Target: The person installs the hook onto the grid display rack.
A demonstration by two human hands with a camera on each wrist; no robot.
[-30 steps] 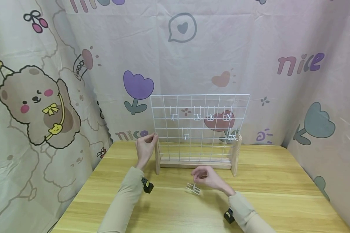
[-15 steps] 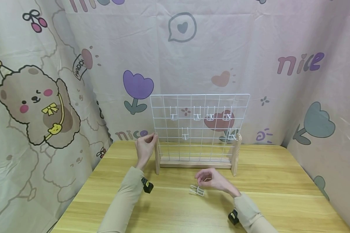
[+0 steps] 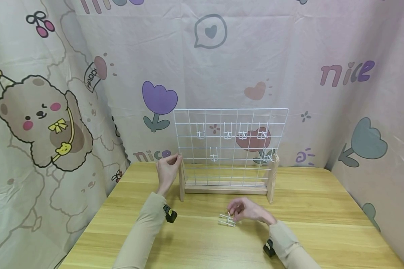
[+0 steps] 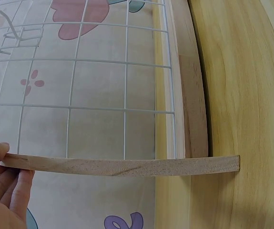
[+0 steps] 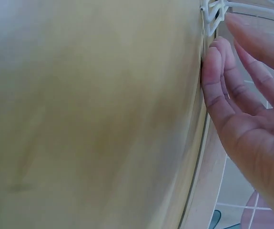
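Observation:
A white wire grid panel [image 3: 222, 142] stands upright in a pale wooden stand [image 3: 225, 189] with a post at each end. My left hand [image 3: 168, 169] pinches the top of the left wooden post [image 4: 122, 167], thumb on one face and fingers on the other. Low in front of the stand is a white wire hook [image 3: 227, 221] with long prongs. My right hand [image 3: 247, 210] has its thumb and fingertips at this hook. In the right wrist view the thumb tip meets the hook [image 5: 215, 14], while the lower fingers curl loosely beside it; the index finger is mostly hidden.
Several similar hooks hang on the panel, among them an upper-row hook [image 3: 227, 133] and a lower-row hook [image 3: 214, 157]. The stand rests on a wood-grain table [image 3: 316, 209]. A printed curtain [image 3: 215, 67] hangs behind and on both sides.
My right hand has shifted slightly right and toward me with the hook, then lowered its thumb and fingers onto the hook. The left hand and the stand have stayed put.

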